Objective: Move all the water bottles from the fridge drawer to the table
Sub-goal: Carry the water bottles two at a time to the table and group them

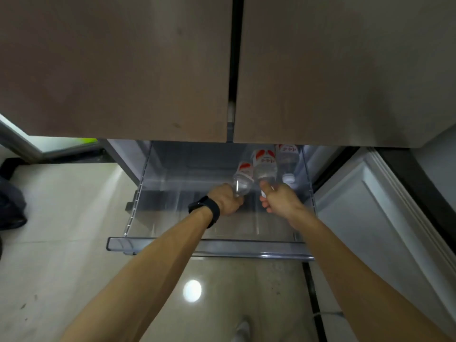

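The clear fridge drawer (209, 246) is pulled out below two closed brown fridge doors. Three water bottles with red-and-white labels lie in its right part, caps toward me. My left hand (225, 199), with a black watch on the wrist, is closed around the neck end of the left bottle (243, 178). My right hand (280, 199) grips the cap end of the middle bottle (264, 166), thumb along its shoulder. The third bottle (287, 160) lies untouched against the drawer's right wall, its white cap showing.
The brown fridge doors (118, 70) hang over the back of the drawer. A white panelled door (370, 218) stands close on the right. Glossy tiled floor (61, 230) spreads to the left and below, with a dark bag (11, 206) at the far left.
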Motion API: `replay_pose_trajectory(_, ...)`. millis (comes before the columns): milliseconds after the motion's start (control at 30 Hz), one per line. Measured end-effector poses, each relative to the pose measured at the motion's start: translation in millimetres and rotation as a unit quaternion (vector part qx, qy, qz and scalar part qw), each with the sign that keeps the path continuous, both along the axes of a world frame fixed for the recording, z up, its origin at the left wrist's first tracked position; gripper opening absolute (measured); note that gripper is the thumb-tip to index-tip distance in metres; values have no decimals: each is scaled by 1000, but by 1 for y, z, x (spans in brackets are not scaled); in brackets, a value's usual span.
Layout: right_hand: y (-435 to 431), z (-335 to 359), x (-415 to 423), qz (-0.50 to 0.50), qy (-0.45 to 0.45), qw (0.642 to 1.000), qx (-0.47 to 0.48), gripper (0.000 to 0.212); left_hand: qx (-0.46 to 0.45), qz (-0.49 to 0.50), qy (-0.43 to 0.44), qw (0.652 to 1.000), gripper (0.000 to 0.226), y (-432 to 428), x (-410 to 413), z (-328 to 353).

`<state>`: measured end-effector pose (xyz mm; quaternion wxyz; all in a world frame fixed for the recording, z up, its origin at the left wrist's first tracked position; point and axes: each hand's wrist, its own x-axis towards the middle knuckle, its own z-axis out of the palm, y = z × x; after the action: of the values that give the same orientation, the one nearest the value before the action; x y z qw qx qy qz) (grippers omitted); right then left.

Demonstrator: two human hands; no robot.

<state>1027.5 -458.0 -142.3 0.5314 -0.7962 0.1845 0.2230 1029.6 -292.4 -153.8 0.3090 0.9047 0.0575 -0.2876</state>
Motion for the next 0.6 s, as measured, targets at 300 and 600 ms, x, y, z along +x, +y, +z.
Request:
replay_pose_trajectory(300, -13, 58, -64, 18, -15, 992, -120, 45, 75, 21, -62, 995, 56, 65, -49, 95)
replay_pose_trajectory(600, -15, 96, -94, 160, -88, 903, -390, 49, 164, -60, -176, 969, 41, 78, -72, 127)
